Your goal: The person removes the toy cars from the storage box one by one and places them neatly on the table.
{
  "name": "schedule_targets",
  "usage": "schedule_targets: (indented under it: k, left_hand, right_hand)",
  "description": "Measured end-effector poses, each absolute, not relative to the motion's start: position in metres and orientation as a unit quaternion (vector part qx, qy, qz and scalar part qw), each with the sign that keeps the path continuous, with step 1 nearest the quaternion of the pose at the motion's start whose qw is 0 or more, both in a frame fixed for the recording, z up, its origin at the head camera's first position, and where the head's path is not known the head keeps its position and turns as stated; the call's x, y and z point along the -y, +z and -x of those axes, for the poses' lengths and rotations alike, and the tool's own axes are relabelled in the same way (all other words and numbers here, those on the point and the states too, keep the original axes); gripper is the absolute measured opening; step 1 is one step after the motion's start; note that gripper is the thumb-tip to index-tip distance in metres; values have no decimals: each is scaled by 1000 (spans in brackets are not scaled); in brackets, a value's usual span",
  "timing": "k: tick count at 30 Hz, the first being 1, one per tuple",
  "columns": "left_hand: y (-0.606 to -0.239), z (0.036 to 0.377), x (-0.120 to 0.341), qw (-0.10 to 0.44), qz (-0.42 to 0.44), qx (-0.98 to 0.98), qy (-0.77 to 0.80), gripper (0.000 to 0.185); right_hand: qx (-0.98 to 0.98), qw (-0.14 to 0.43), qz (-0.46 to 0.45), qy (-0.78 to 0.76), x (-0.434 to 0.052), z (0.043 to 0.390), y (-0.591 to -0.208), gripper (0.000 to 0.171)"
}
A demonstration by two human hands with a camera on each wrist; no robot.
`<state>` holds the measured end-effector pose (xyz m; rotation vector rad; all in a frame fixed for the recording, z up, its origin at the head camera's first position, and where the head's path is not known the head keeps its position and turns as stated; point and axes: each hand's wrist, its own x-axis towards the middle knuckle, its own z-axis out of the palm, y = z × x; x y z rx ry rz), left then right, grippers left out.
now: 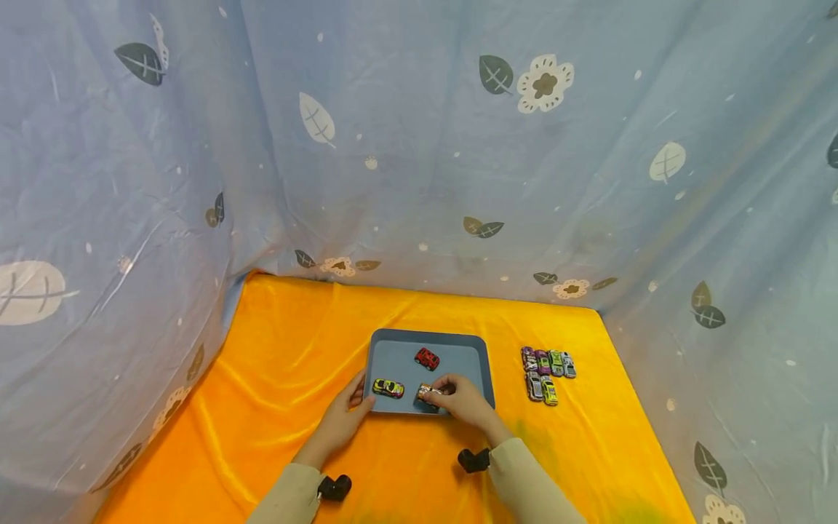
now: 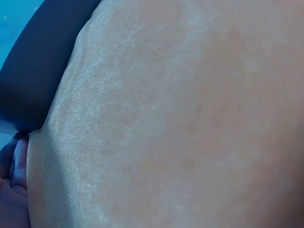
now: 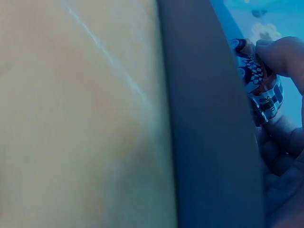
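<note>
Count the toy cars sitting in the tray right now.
3. A red car lies near the far side of the tray, a yellow car near the left edge, and a silver car is pinched by the right hand. None looks hidden.

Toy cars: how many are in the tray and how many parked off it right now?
In the tray: 3 (red car, yellow car, white car in the right hand)
Parked cars: 6
Total: 9
</note>
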<state>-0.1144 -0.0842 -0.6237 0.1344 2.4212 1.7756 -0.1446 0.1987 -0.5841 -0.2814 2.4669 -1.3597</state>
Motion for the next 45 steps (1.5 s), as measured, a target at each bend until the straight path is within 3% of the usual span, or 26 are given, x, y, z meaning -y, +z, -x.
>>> schedule_targets:
  k: [10, 20, 28, 35, 45]
  left_hand:
    - [-625, 119, 88, 62, -45, -802, 592, 66]
    - [-625, 118, 87, 56, -50, -802, 593, 66]
    - [-626, 118, 88, 57, -43, -803, 592, 65]
    - [-626, 117, 87, 63, -41, -803, 591, 65]
    - [-627, 116, 84, 59, -53, -801, 594, 66]
  right_hand:
    - [-832, 81, -2, -549, -255, 138, -563, 35]
    - [-823, 13, -97, -559, -319, 130, -550, 55]
    - [-829, -54, -231, -506, -375, 120, -566, 73]
    - [-795, -33, -321, -513, -396, 114, -591, 84]
    - [-791, -17, -332, -514, -407, 119, -604, 85]
